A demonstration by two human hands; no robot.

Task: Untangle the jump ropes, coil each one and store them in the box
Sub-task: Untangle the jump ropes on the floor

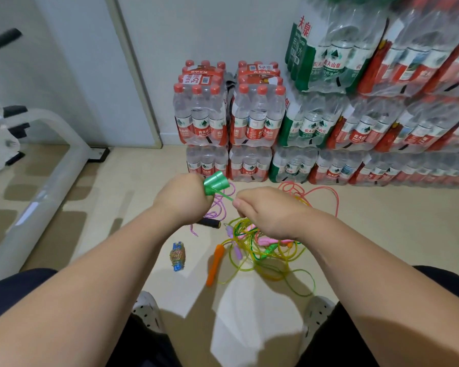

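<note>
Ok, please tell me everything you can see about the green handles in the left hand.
The green handles are two, lying side by side, of glossy plastic by the look, each widening to a round end. The left hand holds them above the floor; their lower parts are hidden in it. A thin green cord runs from them to the right hand, which pinches it.

The person is wearing black trousers [13,290] and white clogs [146,312] dotted with dark holes; left hand [182,200] and right hand [269,211] are showing bare
</note>
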